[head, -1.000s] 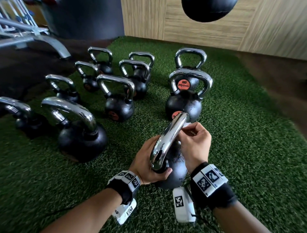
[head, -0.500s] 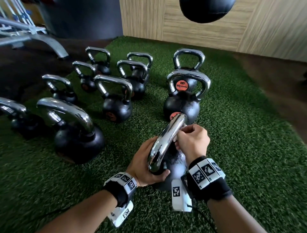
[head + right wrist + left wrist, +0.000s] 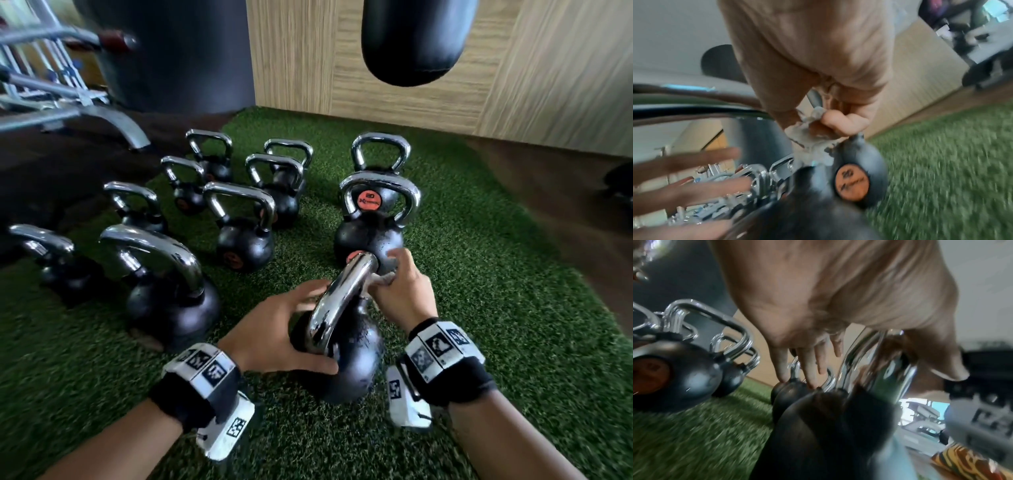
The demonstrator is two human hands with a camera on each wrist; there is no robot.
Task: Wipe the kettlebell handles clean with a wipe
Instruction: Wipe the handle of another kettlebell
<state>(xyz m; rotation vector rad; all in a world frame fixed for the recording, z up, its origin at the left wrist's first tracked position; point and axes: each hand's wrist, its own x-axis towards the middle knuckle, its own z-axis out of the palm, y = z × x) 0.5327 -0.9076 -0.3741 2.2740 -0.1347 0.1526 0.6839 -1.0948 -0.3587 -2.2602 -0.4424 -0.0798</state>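
Note:
The nearest black kettlebell stands on green turf with its chrome handle pointing away from me. My left hand is on its left side, fingers straight and spread beside the handle, thumb along the bell's near shoulder. The left wrist view shows those fingers extended, gripping nothing. My right hand pinches a crumpled grey-white wipe against the far end of the handle. In the right wrist view the wipe is bunched between thumb and curled fingers.
Several more chrome-handled kettlebells stand left and ahead, the closest a big one at left and one with an orange label just beyond my right hand. A black punch bag hangs above. Wood wall behind, metal bench frame far left.
My left hand has let go of the near end of the handle and its fingers have straightened. The right hand stays at the far end with the wipe. The view has tipped up.

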